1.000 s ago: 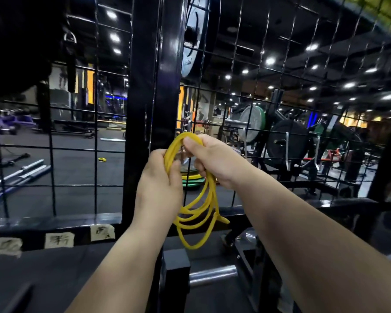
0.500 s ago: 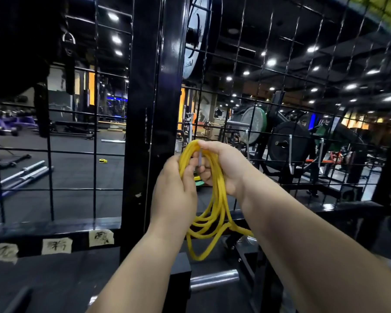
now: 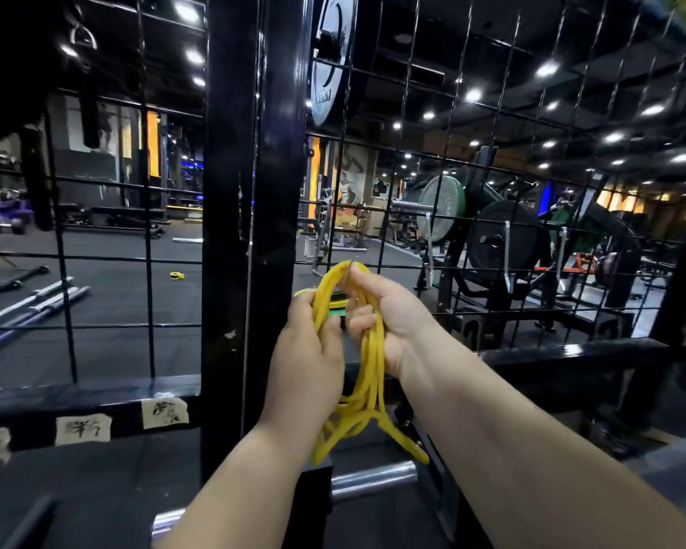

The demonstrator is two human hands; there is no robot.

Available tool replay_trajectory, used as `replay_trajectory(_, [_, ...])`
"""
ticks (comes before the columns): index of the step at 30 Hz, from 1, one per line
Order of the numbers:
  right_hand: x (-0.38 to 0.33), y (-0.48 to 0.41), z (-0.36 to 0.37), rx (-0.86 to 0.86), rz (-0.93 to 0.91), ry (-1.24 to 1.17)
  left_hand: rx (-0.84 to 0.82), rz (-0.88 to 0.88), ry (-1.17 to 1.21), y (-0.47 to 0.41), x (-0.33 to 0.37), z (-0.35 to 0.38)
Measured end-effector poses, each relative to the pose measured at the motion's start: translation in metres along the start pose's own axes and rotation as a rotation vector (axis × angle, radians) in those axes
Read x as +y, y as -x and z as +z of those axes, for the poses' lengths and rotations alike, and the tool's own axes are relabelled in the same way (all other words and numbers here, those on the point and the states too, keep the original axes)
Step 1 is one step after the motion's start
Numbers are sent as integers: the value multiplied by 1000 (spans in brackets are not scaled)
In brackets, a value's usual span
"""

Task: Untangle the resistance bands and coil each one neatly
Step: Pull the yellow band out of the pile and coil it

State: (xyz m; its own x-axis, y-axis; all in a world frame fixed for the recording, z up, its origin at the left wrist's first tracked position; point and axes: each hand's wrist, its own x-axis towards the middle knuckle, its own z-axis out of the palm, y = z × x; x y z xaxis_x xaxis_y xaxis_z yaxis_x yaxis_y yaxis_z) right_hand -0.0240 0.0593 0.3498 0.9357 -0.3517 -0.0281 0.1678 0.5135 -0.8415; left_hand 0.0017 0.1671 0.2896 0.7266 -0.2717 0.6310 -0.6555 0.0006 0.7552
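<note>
A black upright post [image 3: 250, 192] stands at centre, flanked by wire mesh panels [image 3: 149, 271]. A white weight plate [image 3: 331, 61] is mounted high beside it. Barbells [image 3: 36, 299] and a small yellow roll [image 3: 176, 275] are laid on the dark floor at left. Paper labels [image 3: 83, 428] are stuck along the lower rail. Behind the mesh at right, a green plate [image 3: 442, 208] and a black plate [image 3: 503, 241] are loaded on a machine.

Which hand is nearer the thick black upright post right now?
Left. The left hand grips the yellow band just right of the black post; the right hand holds the band farther right, beyond the left hand.
</note>
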Motion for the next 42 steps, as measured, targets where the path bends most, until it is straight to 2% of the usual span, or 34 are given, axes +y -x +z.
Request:
replay_trajectory(2, [8, 3, -11, 5, -46, 138, -10, -13, 18, 3, -6, 2])
replay_trajectory(6, [23, 12, -30, -43, -268, 548, -5, -36, 38, 11, -17, 3])
replay_trajectory(9, [35, 19, -42, -37, -341, 727, 6, -87, 73, 22, -25, 5])
replay_trajectory(14, [58, 28, -56, -33, -361, 771, 30, -81, 55, 41, -32, 10])
replay_trajectory(20, [81, 36, -72, 89, -367, 866, 14, -117, 18, 60, -46, 15])
replay_trajectory(23, [93, 37, -75, 145, -396, 1008, 23, -115, 24, 68, -47, 16])
replay_trajectory(33, [106, 34, -89, 252, -510, 1129, 46, -128, 199, 77, -51, 24])
replay_trajectory(42, [114, 35, -97, 313, -522, 1227, 84, -314, 443, 84, -61, 32])
